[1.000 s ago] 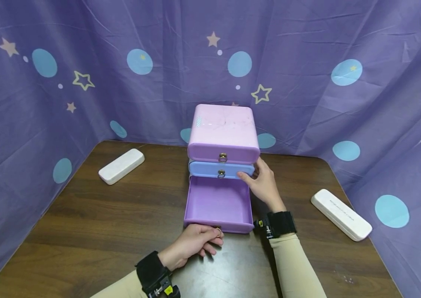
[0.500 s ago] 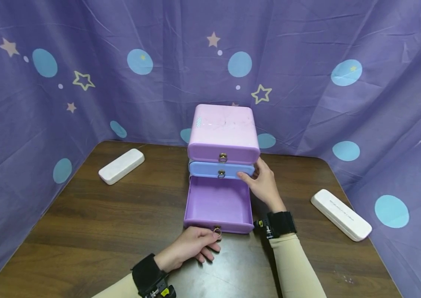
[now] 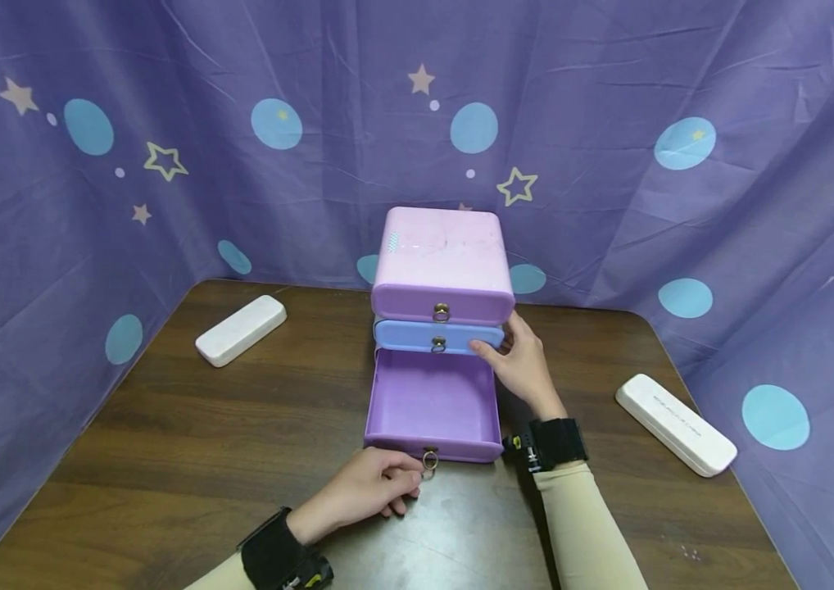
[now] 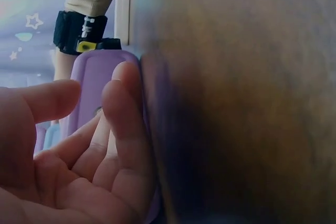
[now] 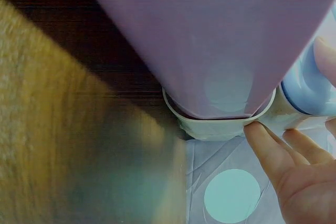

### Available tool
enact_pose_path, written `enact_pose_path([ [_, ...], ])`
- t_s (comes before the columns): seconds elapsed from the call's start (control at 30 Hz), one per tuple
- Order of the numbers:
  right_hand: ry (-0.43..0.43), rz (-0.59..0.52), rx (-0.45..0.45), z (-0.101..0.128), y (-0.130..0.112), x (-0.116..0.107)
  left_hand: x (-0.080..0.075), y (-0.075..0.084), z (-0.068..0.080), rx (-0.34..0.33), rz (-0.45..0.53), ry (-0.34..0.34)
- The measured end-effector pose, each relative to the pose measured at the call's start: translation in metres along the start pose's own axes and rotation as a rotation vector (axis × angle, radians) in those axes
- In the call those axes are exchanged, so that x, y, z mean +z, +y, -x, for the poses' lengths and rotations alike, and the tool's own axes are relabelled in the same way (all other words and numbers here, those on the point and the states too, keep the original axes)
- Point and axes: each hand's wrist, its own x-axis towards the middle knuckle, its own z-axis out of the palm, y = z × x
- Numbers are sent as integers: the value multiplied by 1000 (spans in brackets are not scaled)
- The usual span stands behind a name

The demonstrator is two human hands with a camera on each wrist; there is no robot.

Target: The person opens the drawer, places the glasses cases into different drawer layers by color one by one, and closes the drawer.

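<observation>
Purple bottom drawer (image 3: 433,403) pulled out, nothing inside

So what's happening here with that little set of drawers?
A person sits at a table with a small three-drawer chest. The purple bottom drawer is pulled out and looks empty; the pink and blue ones above are closed. The left hand is by the ring pull on the open drawer's front, fingers curled beside it, while the right hand steadies the chest at its side. Two white cases lie to either side, untouched.
</observation>
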Motion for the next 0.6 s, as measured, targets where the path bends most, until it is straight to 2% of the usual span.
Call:
enact_pose_path([
  [0.2,-8,-18,20,0,-1,-1,-11,9,7,76,-75,21],
  [0.4,-60,-52,22,2,-7,-8,-31,19,14,180,-117,46],
  [0.6,-107,-177,55,1,-19,-22,-59,30,17,238,-137,170],
])
